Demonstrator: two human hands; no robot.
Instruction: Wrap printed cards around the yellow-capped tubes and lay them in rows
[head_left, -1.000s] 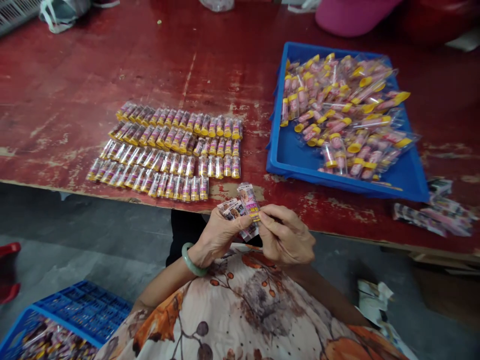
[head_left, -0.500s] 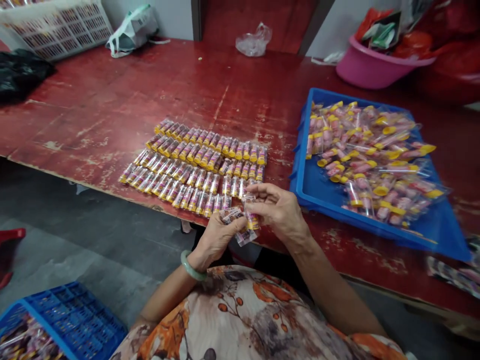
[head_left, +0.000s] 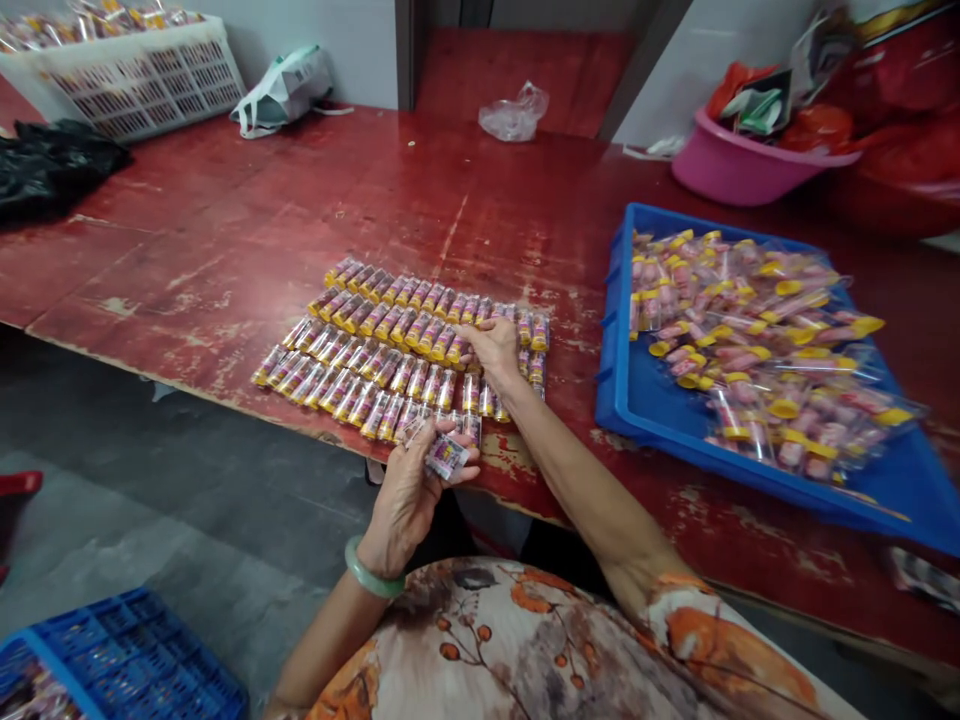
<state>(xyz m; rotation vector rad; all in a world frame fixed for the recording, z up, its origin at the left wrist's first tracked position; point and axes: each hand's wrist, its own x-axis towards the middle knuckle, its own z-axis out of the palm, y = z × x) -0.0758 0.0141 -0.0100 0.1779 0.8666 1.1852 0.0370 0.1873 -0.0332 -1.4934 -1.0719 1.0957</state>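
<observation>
My left hand (head_left: 412,485) is closed round a few small clear plastic sachets (head_left: 448,456) with dark and purple print, held over the table's front edge. My right hand (head_left: 495,350) reaches across several rows of small clear tubes (head_left: 360,352) with purple print and yellow ends. Its thumb and fingers pinch together at a yellow-ended tube (head_left: 455,347) in the second row from the back. That hand and wrist cover some tubes at the right of the rows. The tubes lie side by side on the red table (head_left: 300,220).
A blue tray (head_left: 616,370) on the right holds many yellow-capped clear tubes. Behind it stands a pink basin (head_left: 750,165) of bags. A clear bag (head_left: 515,112), white bag (head_left: 283,90), white crate (head_left: 150,85) and black bag (head_left: 56,170) line the back. A blue basket (head_left: 142,650) is at lower left.
My right hand has left my left hand, where it held a small tube, and moved forward to the rows. My left hand has shifted left, still holding the sachets. The camera view has tilted slightly.
</observation>
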